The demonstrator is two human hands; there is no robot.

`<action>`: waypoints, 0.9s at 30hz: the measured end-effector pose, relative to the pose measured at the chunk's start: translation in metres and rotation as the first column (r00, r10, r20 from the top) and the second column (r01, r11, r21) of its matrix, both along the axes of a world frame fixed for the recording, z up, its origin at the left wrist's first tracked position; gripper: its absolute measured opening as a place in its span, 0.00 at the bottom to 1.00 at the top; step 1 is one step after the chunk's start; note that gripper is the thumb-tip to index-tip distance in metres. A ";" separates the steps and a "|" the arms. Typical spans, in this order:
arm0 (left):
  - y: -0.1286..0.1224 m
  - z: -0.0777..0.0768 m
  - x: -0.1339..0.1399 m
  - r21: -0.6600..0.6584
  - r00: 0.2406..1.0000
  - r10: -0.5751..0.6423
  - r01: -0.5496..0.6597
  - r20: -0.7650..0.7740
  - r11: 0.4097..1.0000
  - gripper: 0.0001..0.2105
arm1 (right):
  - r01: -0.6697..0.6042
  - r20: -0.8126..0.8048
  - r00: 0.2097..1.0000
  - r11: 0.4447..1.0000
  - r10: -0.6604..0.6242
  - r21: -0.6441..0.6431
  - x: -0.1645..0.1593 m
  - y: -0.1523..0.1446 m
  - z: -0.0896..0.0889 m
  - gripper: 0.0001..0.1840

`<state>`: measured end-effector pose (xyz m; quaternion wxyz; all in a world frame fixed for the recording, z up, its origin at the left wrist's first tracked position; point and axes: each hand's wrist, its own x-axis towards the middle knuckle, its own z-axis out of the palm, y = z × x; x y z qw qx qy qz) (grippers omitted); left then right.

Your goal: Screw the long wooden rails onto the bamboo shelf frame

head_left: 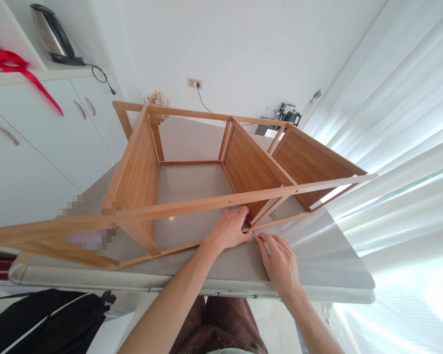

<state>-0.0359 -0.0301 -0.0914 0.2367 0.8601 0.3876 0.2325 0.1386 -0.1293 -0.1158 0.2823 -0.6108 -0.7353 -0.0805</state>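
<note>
A wooden shelf unit (210, 200) lies on its side on the grey table (317, 255). My left hand (231, 228) is closed around its lower rail, where the middle shelf board (251, 164) meets it; some of the fingertips are hidden behind the wood. Just right of that joint, my right hand (280, 255) pinches a small, thin metal piece (254, 233) pointed at the rail. It looks like a screw, though most of it is covered by the fingers. A few loose screws (272, 215) rest on the tabletop behind the rail.
White curtains (402, 147) hang at the right. Cabinets (40, 132) stand left, with a kettle (55, 37) and a red strap (18, 64) above. A coffee maker (290, 115) sits at the back right. Below the table's left front lies a black bag (55, 319).
</note>
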 end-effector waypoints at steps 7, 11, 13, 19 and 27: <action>0.000 -0.001 0.000 0.011 1.000 0.004 -0.003 -0.012 1.000 0.15 | 0.003 0.127 0.992 0.999 -0.009 0.044 -0.003 -0.002 0.005 0.12; 0.000 0.000 0.000 0.013 1.000 -0.002 0.002 -0.007 1.000 0.15 | -0.008 0.147 0.989 0.999 0.000 0.048 -0.006 -0.002 0.008 0.11; 0.000 0.000 0.000 0.009 1.000 -0.003 0.003 -0.011 1.000 0.15 | -0.009 0.154 0.988 0.999 0.002 0.040 -0.008 -0.001 0.008 0.12; 0.000 -0.002 0.000 0.006 1.000 -0.007 0.007 0.001 1.000 0.16 | 0.029 0.062 0.998 0.999 -0.030 0.019 -0.008 0.001 0.011 0.13; -0.001 0.000 0.000 0.000 1.000 0.004 -0.004 -0.014 1.000 0.15 | 0.092 -0.263 0.953 0.971 -0.150 -0.219 -0.004 0.007 0.015 0.15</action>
